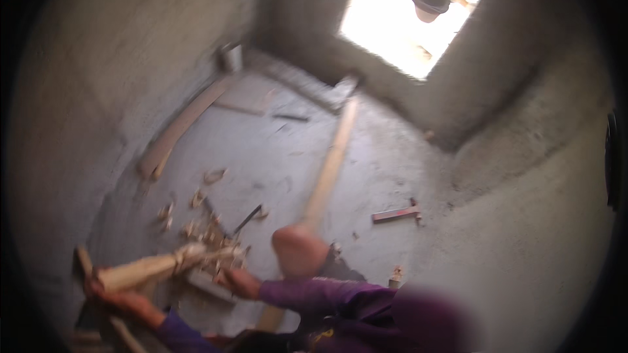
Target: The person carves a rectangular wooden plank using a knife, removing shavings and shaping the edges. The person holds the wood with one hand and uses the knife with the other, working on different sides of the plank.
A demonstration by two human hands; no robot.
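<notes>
A pale, roughly shaved piece of wood (144,272) lies slantwise at the lower left. My left hand (127,302) is closed around its near end, beside a thin wooden strip (83,261). The far end of the wood reaches toward my right hand (242,283), whose fingers are curled low beside curly wood shavings (212,248). Motion blur hides what my right hand grips. Just beyond the shavings lies a dark, narrow tool (248,219). A blurred brown rounded shape (299,250) stands right of my right hand; I cannot make out what it is.
A long pale wooden pole (333,157) runs away across the grey floor. On the right lies a red-handled hammer (396,214). A brown plank (183,129) rests along the left wall, near a whitish cup (231,57). Beyond the bright opening (379,13) shows a dark pot (430,0).
</notes>
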